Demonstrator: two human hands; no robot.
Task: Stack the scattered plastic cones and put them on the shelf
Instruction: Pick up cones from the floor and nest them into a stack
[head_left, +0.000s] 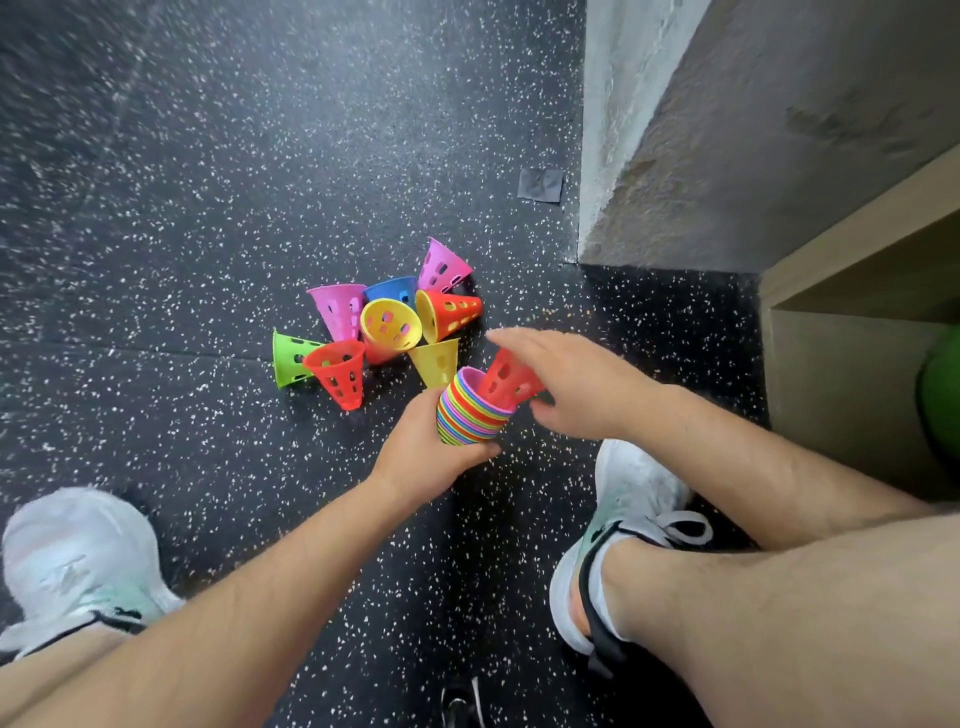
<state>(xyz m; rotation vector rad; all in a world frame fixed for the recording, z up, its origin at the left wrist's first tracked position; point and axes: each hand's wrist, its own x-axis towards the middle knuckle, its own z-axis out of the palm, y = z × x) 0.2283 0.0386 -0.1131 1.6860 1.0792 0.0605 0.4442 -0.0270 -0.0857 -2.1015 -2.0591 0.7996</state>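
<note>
Speckled black floor (156, 208) carries scattered cones (387, 325), a grey patch (540, 185) and white shoes (639, 488).

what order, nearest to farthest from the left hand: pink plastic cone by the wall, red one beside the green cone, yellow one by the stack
1. yellow plastic cone, beside left hand
2. red plastic cone, farther left
3. pink plastic cone, by wall

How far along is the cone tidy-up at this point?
Done: many cones are already nested in the stack that the left hand grips. In hand: the right hand holds a red cone at the stack's mouth. Left: about eight loose cones lie on the floor, and the stack is not yet on the shelf.
</note>
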